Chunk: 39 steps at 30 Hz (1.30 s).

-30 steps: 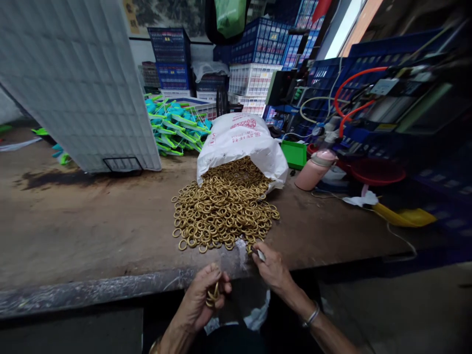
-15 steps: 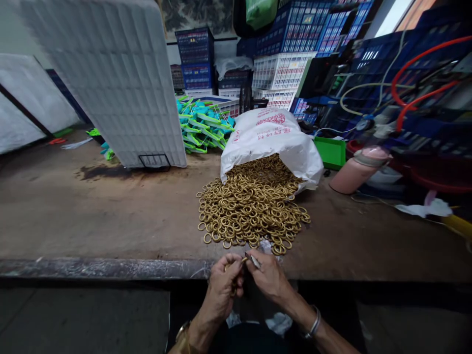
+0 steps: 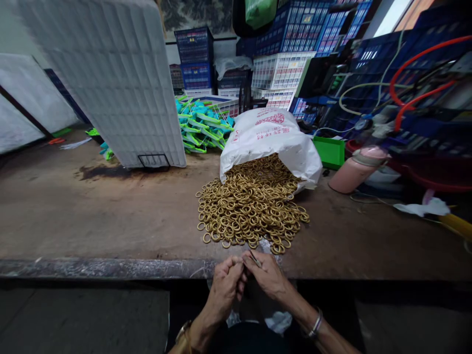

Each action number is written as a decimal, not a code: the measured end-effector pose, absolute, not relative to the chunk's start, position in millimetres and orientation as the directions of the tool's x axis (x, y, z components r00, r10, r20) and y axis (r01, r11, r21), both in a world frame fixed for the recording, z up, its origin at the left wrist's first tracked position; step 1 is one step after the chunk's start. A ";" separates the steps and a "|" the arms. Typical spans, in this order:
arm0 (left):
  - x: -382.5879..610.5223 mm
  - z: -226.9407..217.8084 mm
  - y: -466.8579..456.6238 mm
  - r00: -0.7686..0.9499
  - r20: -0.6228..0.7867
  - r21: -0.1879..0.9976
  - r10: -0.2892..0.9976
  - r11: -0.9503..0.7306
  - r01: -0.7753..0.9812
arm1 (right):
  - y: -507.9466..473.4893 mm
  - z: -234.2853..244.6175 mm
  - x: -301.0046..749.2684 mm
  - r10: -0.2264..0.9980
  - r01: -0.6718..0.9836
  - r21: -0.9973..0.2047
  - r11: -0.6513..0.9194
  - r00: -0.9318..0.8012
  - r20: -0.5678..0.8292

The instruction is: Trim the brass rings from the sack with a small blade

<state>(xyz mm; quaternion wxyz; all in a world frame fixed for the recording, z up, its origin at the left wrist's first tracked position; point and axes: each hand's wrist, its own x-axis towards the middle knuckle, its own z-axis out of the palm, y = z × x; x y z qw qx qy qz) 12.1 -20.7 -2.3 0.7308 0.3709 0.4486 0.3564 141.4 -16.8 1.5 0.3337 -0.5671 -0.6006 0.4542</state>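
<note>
My left hand is closed at the table's front edge, its thumb and forefinger pinching a gold ring that is now almost hidden by the fingers. Meeting it fingertip to fingertip, my right hand grips a small, thin blade-like tool; its exact kind is too small to make out. Just beyond both hands lies a heap of gold rings, spilling from the mouth of a white woven sack with red print.
A tall pale ribbed panel stands on the wooden table at left. Behind are green and turquoise plastic pieces and stacked crates. To the right are a green tray, a pink bottle and red hoses.
My hands have drawn closer together, and the right one has turned the tool more upright. The gold ring that showed between the fingertips is now covered. The heap is unchanged.
</note>
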 end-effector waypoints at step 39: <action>11.5 12.5 -25.9 0.258 -0.350 0.915 0.900 0.388 -0.112 | -29.5 9.6 135.7 0.987 0.930 -0.367 0.008 -0.067 -0.148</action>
